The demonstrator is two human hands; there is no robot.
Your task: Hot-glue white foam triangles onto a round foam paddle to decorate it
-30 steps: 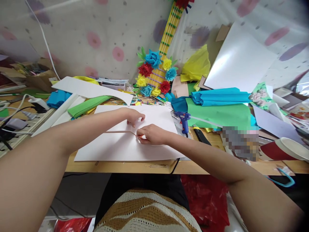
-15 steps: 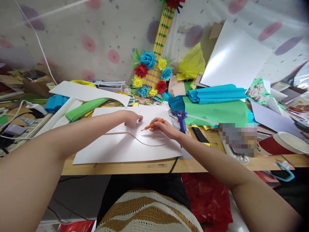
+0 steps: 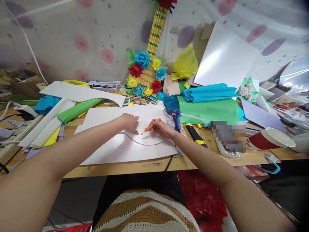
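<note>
A large white sheet (image 3: pixel 108 145) lies on the wooden table (image 3: pixel 125 166) in front of me, with a curved line drawn across it. My left hand (image 3: pixel 129 121) rests on the sheet, fingers bent down and pressing it flat. My right hand (image 3: pixel 161 128) is closed on an orange pen (image 3: pixel 151 125), whose tip points down-left at the sheet just above the curve, close to my left fingertips.
A blue glue gun (image 3: pixel 175 116) and a black-and-yellow cutter (image 3: pixel 195 135) lie right of the sheet. Green and blue crepe paper (image 3: pixel 210 103), a red paper cup (image 3: pixel 267 140), a paper guitar with flowers (image 3: pixel 148 69) and white foam boards (image 3: pixel 77 91) crowd the table.
My right hand lifted the pen from the end of the drawn curve and brought it up beside my left fingers. The view shifted slightly to the right.
</note>
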